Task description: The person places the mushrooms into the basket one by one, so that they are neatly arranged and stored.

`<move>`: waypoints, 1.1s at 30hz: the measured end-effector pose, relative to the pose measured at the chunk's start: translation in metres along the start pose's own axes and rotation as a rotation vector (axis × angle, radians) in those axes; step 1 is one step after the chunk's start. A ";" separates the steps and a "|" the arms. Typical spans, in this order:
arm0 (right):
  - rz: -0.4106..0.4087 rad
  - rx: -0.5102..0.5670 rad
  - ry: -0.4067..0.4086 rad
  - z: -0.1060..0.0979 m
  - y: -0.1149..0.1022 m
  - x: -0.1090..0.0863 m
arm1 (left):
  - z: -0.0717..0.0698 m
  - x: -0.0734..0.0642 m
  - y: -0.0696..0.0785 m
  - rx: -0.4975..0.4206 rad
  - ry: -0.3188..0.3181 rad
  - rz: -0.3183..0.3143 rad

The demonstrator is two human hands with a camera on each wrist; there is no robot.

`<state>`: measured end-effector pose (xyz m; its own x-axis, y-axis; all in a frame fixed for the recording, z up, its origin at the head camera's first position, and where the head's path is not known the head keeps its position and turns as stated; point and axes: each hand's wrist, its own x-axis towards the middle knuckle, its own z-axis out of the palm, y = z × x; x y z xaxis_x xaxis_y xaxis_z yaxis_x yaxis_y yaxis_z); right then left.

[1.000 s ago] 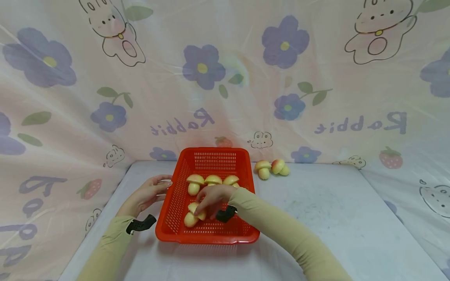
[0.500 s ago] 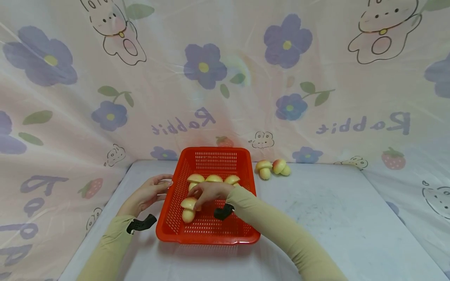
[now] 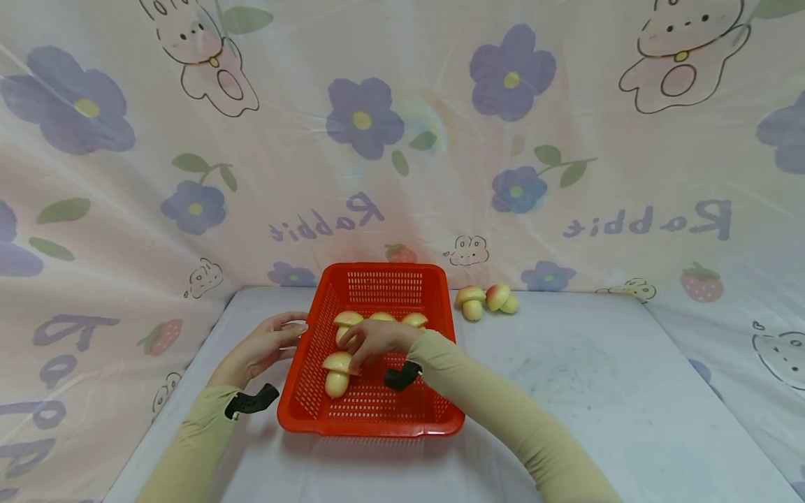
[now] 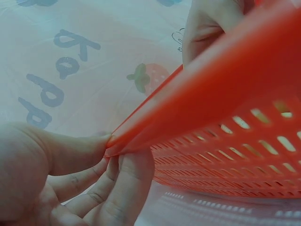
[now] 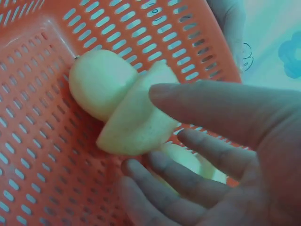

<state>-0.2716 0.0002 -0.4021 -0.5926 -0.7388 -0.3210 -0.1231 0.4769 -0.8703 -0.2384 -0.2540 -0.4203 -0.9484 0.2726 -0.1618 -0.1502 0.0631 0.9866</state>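
Note:
A red plastic basket [image 3: 371, 427] stands on the white table. My left hand [image 3: 267, 346] pinches its left rim between thumb and fingers, as the left wrist view shows. Inside the basket, my right hand [image 3: 380, 341] is over a yellowish mushroom [image 3: 336, 383]. The mushroom lies with its stem toward the front. In the right wrist view the thumb [image 5: 171, 96] overlaps the cap of that mushroom [image 5: 141, 117], and the other fingers spread loosely at its lower edge. Behind the hand lie several more mushrooms in a row, including one at left [image 3: 347, 320], partly hidden.
Two more mushrooms lie on the table [image 3: 597, 377] right of the basket: one stem-forward [image 3: 470, 302], the other tipped sideways [image 3: 501, 299]. A printed curtain [image 3: 428, 175] rises behind and beside the table.
My right hand moved the front mushroom slightly left and back and turned it stem-forward; over the last half second it has barely shifted. My left hand stayed at the rim.

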 end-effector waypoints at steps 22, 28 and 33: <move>-0.168 0.124 0.015 -0.067 -0.003 -0.071 | 0.002 -0.001 0.002 0.003 -0.020 0.003; -0.186 0.180 0.088 -0.091 0.009 -0.099 | 0.001 -0.001 0.001 -0.005 -0.013 -0.004; -0.177 0.187 0.202 -0.111 0.020 -0.121 | 0.000 -0.002 0.001 -0.004 -0.010 -0.010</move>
<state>-0.2908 0.1515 -0.3395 -0.7230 -0.6844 -0.0939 -0.1015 0.2397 -0.9655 -0.2369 -0.2543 -0.4190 -0.9441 0.2812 -0.1720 -0.1610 0.0619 0.9850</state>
